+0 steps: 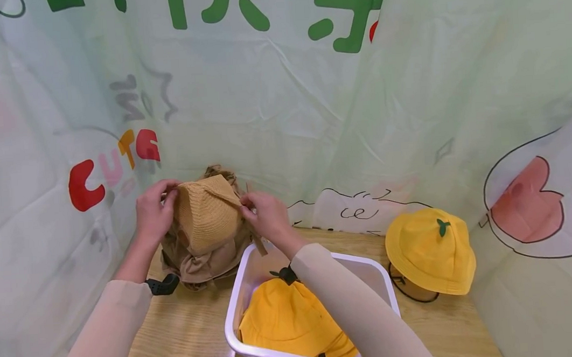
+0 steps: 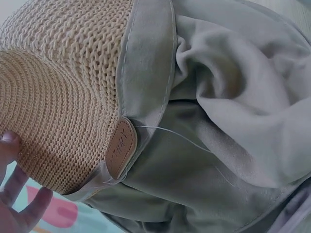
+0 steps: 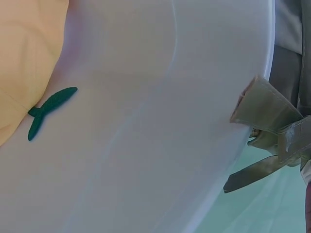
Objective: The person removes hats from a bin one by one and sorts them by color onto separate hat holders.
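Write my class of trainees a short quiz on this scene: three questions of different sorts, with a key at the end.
1. Multiple choice: What colour is the brimmed cloth hat standing to the right of the white rectangular plastic basket in the head view?
A) Blue
B) Yellow
C) Red

2. True or false: The left hand holds the edge of the tan woven-straw hat.

3. Fill in the blank: The pale long sleeve passing above the basket leads to the person's ____ hand.

Key:
1. B, yellow.
2. True.
3. Right hand.
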`<state>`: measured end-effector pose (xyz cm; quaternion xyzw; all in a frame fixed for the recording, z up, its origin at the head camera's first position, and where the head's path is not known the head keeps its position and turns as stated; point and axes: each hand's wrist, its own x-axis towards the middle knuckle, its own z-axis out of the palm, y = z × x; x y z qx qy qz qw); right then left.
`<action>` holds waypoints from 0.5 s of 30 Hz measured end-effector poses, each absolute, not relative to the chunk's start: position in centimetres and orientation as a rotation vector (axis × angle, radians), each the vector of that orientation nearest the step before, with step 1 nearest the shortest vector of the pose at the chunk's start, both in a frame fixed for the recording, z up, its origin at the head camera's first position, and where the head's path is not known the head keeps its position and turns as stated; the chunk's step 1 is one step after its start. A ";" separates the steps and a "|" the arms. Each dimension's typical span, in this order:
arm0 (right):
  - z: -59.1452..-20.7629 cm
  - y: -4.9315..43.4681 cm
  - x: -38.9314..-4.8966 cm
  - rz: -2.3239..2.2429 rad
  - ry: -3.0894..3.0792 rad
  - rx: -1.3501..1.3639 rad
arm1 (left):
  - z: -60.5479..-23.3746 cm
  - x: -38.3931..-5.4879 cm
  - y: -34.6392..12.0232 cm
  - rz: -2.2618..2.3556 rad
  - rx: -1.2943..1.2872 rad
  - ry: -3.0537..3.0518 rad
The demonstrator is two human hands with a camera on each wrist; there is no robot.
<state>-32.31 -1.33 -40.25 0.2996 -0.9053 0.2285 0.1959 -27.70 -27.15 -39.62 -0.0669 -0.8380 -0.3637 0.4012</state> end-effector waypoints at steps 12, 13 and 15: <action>-40.4 -1.9 -33.1 0.612 -2.639 0.777 | -40.6 -28.9 -27.6 -0.928 -0.101 -2.214; -40.4 -1.9 -33.1 0.616 -2.649 0.768 | -40.7 -29.0 -27.6 -0.932 -0.097 -2.217; -40.5 -2.0 -33.3 0.623 -2.668 0.752 | -40.9 -29.1 -27.6 -0.932 -0.090 -2.222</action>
